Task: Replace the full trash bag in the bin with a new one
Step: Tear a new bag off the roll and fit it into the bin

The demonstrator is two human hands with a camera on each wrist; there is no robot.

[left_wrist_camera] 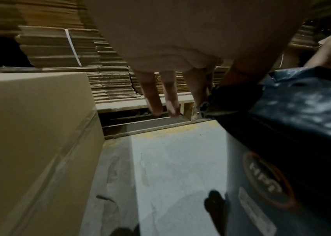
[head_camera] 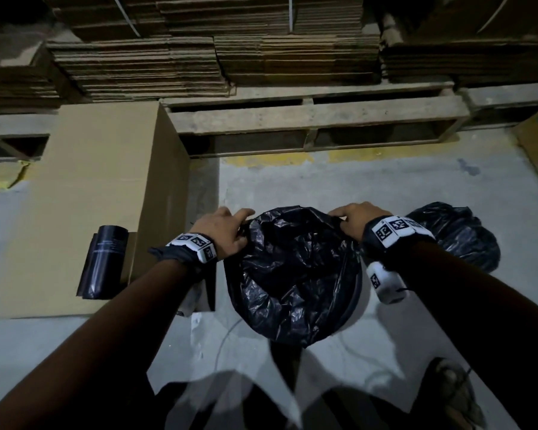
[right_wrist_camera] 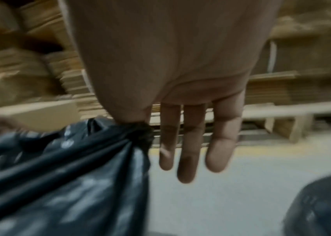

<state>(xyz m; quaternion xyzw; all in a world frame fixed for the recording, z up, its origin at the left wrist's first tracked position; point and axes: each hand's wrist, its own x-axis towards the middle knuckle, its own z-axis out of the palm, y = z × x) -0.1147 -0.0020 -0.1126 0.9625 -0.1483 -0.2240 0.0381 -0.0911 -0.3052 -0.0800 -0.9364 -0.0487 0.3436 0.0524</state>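
Observation:
A new black trash bag (head_camera: 295, 268) lies crumpled over the mouth of the bin (head_camera: 359, 290) in the middle of the floor. My left hand (head_camera: 246, 223) pinches the bag's edge at the far left of the rim. My right hand (head_camera: 342, 219) pinches it at the far right. In the right wrist view, thumb and forefinger (right_wrist_camera: 140, 126) bunch the black bag (right_wrist_camera: 59, 175) while the other three fingers hang straight. The left wrist view shows my left hand (left_wrist_camera: 207, 95) at the bag's edge (left_wrist_camera: 312, 99), above the bin's dark wall (left_wrist_camera: 261, 175). The full tied bag (head_camera: 460, 237) sits on the floor to the right.
A roll of black bags (head_camera: 104, 262) lies on a large cardboard box (head_camera: 90, 197) left of the bin. Wooden pallets (head_camera: 317, 119) stacked with flat cardboard stand behind. Bare concrete floor (head_camera: 370, 181) stretches between the bin and the pallets.

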